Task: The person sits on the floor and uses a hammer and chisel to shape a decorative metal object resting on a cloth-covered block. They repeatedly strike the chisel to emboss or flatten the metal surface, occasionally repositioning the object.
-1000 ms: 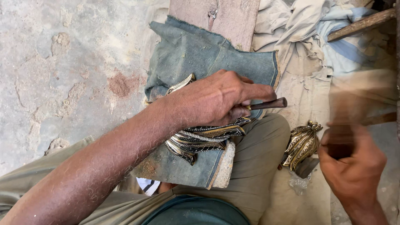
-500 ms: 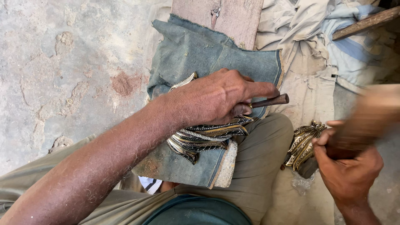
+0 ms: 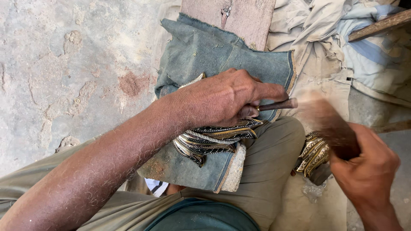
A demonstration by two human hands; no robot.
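Left hand (image 3: 222, 100) grip pinching thin dark tool (image 3: 278, 104), pressed on shiny metal pieces (image 3: 214, 139). Right hand (image 3: 368, 167) grip wrapped round blurry wooden mallet (image 3: 327, 124).

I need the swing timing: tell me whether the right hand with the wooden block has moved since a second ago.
Yes. The right hand has swung its blurred wooden block up and left, toward the tool tip over the denim cloth.

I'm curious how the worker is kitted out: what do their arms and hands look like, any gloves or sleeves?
Both hands are bare: no gloves, rings or watch visible. The left hand joins a hairy, dusty forearm with no sleeve. The right hand shows only to the wrist, also uncovered.
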